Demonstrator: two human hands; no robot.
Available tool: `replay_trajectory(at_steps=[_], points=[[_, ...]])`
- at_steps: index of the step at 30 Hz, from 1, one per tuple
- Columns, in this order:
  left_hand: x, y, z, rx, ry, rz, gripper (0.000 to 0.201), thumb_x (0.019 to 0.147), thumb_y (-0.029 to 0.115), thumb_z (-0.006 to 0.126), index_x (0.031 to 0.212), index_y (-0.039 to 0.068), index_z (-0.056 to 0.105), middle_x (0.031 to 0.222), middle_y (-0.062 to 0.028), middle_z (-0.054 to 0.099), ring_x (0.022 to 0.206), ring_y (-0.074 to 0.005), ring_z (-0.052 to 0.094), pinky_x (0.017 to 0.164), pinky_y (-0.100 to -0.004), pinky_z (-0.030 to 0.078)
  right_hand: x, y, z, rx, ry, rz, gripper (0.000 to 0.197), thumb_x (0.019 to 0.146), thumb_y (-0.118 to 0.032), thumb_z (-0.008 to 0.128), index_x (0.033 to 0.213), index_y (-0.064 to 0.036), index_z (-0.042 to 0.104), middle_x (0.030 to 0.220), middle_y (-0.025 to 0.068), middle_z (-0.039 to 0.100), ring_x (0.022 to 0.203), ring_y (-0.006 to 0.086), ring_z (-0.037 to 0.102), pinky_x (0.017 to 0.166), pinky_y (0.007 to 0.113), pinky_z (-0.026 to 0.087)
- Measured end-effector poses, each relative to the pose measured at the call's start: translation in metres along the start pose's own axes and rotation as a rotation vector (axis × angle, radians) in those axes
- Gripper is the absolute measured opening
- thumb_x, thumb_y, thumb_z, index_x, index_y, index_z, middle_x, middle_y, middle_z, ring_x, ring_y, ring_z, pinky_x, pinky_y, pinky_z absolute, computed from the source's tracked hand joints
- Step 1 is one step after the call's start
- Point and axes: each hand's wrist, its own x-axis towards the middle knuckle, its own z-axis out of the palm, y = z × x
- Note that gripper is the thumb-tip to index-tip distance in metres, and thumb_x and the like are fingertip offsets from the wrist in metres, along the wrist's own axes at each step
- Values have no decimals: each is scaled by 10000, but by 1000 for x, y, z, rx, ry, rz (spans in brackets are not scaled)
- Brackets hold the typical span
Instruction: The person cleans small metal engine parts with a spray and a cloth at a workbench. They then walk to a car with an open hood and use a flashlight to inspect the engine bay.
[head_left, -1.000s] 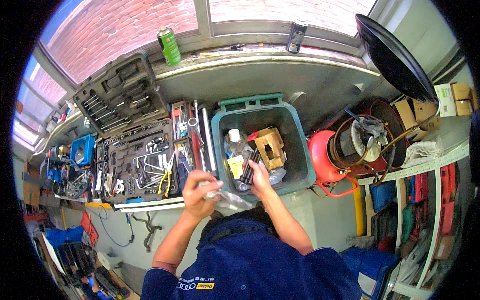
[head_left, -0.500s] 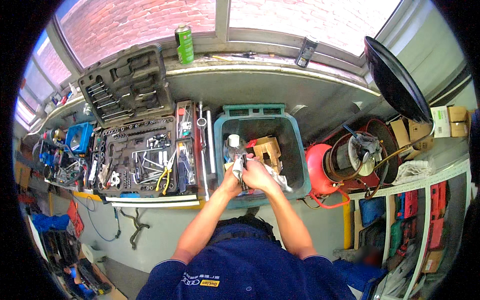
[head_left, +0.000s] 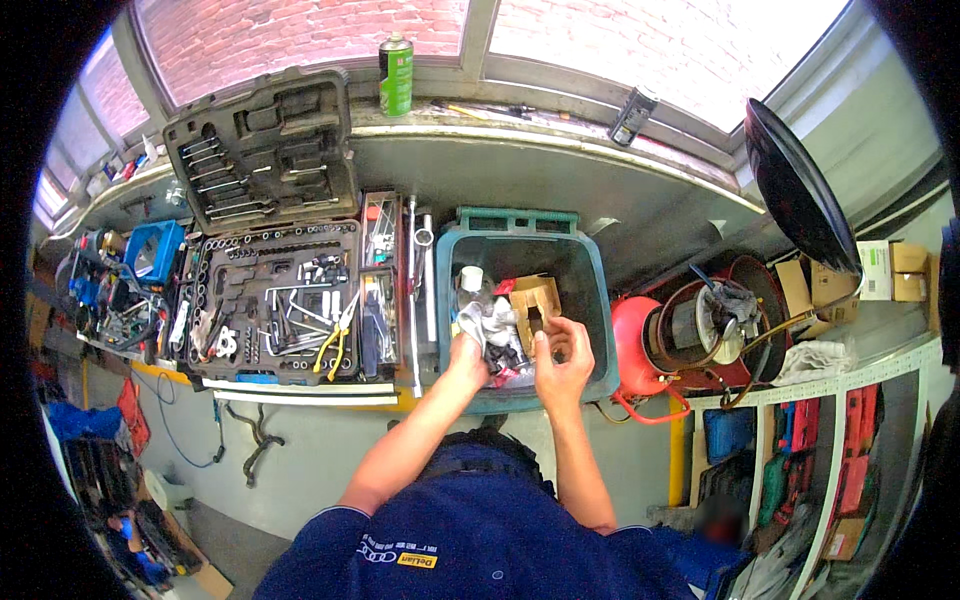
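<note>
Rag [head_left: 484, 326] over green bin [head_left: 582, 285]

I'm watching the left hand [head_left: 467, 364] clutching the rag; the bin is standing by the toolbox [head_left: 237, 272], below the window [head_left: 330, 40]. The right hand [head_left: 563, 368] is curling, whether around anything I can't tell.

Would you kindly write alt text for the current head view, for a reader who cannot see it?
A bare left hand grips crumpled whitish material over an open green bin containing cardboard; the right hand is curled alongside, and whether it holds anything is unclear. An open tool case lies to the left, and a red tank stands to the right.
</note>
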Motion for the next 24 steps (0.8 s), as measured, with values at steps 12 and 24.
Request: replay_trajectory(at_steps=[12, 24], points=[[-33, -24, 18, 95, -245, 159, 316, 1102, 265, 540, 1341, 63, 581, 1341, -64, 649, 1205, -230, 644, 1071, -414, 519, 0, 32, 56, 483, 181, 255, 500, 1131, -365, 393, 1437, 11, 516, 1313, 167, 624, 1165, 275, 632, 1062, 409, 464], [8, 4, -8, -43, -299, -54, 416, 1106, 507, 480, 1089, 133, 663, 964, -10, 720, 765, -140, 689, 725, -305, 577, -1, 63, 35, 757, -292, 369, 454, 1068, -291, 602, 1429, -19, 570, 1319, 123, 669, 1183, 183, 633, 1048, 344, 481]])
